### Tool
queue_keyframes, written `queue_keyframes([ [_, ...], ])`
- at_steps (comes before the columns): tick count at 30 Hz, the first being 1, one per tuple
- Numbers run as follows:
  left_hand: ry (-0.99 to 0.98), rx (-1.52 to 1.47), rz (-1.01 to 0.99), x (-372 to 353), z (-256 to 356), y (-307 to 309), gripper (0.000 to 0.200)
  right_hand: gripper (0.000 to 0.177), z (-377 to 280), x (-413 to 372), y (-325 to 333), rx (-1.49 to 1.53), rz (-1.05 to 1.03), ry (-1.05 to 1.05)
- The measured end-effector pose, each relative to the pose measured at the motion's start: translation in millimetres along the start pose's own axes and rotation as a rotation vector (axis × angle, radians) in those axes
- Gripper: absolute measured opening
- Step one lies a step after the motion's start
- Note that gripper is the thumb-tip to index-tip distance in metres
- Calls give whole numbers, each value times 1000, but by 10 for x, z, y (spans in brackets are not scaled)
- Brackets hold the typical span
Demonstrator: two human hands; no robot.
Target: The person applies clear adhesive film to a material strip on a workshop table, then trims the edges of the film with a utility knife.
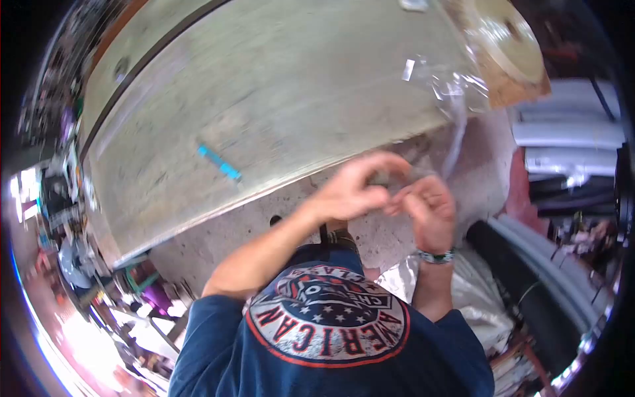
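My left hand [357,190] is raised just past the near edge of the table. Its fingers and thumb curve apart in a C shape, with a greyish blur between them. Close beside it, my right hand [433,208] has its fingertips pinched together near the left thumb. Whatever the right fingertips hold is too small and blurred to name. Beyond both hands, a crumpled sheet of clear plastic [456,86] lies at the table's right end. From it a clear strip [455,142] hangs over the edge towards my right hand.
The broad table [297,86] bears a turquoise tool [219,163], perhaps a cutter. A large pale roll [506,40] stands at its far right corner. Grey rolls [565,132] and a black roll [519,291] are at my right, near silvery sheeting [476,291].
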State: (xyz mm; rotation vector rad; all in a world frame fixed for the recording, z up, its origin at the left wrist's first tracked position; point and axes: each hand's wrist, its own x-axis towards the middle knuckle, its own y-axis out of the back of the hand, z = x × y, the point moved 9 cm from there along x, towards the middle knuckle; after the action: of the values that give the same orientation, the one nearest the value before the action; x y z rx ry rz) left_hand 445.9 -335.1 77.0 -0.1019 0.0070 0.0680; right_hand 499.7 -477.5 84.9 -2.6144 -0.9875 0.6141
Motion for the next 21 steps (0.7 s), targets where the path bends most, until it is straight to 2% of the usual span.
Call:
queue_keyframes([
  [1,175,-166,-37,-155,-39,-158,57,10,-162,59,-183,-57,-7,61],
  [2,98,-269,27,-312,41,-144,48,9,-327,109,-320,-70,5,92],
  [3,82,-457,-62,-494,-2,-160,31,9,-471,155,-419,-82,26,123],
  [5,294,-425,-163,-1054,129,95,18,13,-646,262,-561,-88,85,163],
  [7,350,-309,-163,-1664,162,511,14,14,-752,562,-640,-125,65,227],
  [9,337,-297,-134,-2346,132,944,13,12,-735,964,-510,-113,222,168],
  [11,377,-288,-80,-3003,135,1399,16,22,-688,1508,-310,-80,203,106],
  [14,478,-159,139,-3922,96,2128,17,36,-551,1899,-286,-1343,399,-311],
  [16,535,-24,193,-4267,114,2411,18,44,-447,1876,-967,-2157,541,413],
  [18,591,100,198,-4507,218,2521,19,40,51,1250,-2478,-1896,415,862],
  [19,562,110,195,-4574,234,2530,19,40,489,1105,-3002,-1702,195,699],
  [20,535,123,187,-4623,250,2538,20,43,992,1025,-3421,-1677,-18,475],
  [21,510,139,173,-4673,270,2538,20,43,1461,948,-3735,-1809,-150,498],
])
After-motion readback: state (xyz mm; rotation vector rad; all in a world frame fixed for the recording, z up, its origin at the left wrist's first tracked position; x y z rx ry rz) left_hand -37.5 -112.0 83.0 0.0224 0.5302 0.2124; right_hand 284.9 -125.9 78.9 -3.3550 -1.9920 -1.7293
